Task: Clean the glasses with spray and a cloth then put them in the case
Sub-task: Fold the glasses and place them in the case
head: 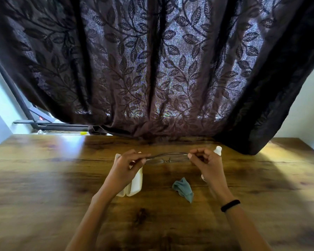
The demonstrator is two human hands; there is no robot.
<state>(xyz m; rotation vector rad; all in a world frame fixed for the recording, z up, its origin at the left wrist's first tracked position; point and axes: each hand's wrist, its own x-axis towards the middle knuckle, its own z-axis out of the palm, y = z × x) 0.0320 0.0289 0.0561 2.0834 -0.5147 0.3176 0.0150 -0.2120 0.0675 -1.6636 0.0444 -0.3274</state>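
A pair of thin-framed clear glasses (pixel 168 157) hangs above the wooden table (pixel 43 178), held at both ends. My left hand (pixel 128 166) pinches the left end and my right hand (pixel 206 164) pinches the right end. Under my left hand lies a white glasses case (pixel 135 184), partly hidden by the hand and wrist. A crumpled teal cloth (pixel 183 189) lies on the table between my forearms. A white spray bottle (pixel 218 150) stands just behind my right hand, mostly hidden by it.
A dark leaf-patterned curtain (pixel 152 69) hangs down to the table's far edge. At the back left a dark metal frame (pixel 43 124) and a small yellow item (pixel 83 133) sit on the sill. My right wrist wears a black band (pixel 230 205).
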